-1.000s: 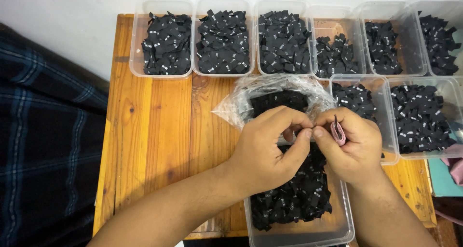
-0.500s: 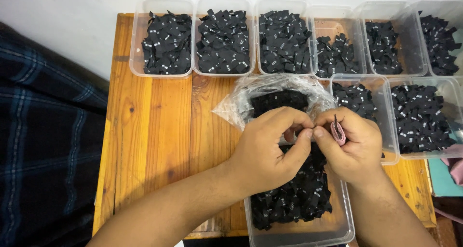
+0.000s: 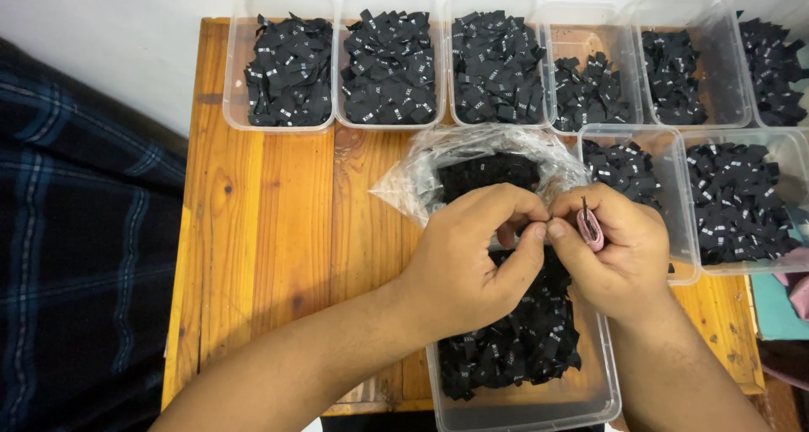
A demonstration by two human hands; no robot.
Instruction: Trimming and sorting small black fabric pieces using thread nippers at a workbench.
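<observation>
A: I'm on the head view. Both hands meet at centre frame over the long clear tub (image 3: pixel 522 402) of small black fabric labels (image 3: pixel 522 348). My left hand (image 3: pixel 472 259) has its grip narrowed, thumb and forefinger pinching what looks like one label; the right hand (image 3: pixel 615 251) is closed on a pink snipping tool (image 3: pixel 589 227) and pinches at the same spot

B: How far along would you say?

A: Well into it, I'd judge. Six tubs across the top of the frame already hold labels; the one at upper left (image 3: pixel 282 65) looks full, the fourth along (image 3: pixel 590 78) is thinner. Two more sit at right (image 3: pixel 742 200). The near tub is still heaped, and the crinkled plastic bag (image 3: pixel 421 175) just behind the hands has more dark pieces in it, so plenty is left

B: And the surroundings?

A: A slatted orange-brown wooden counter (image 3: pixel 270 246) against a pale wall (image 3: pixel 118 36), dark plaid cloth (image 3: pixel 76 255) at the left edge, a bit of teal at lower right
</observation>
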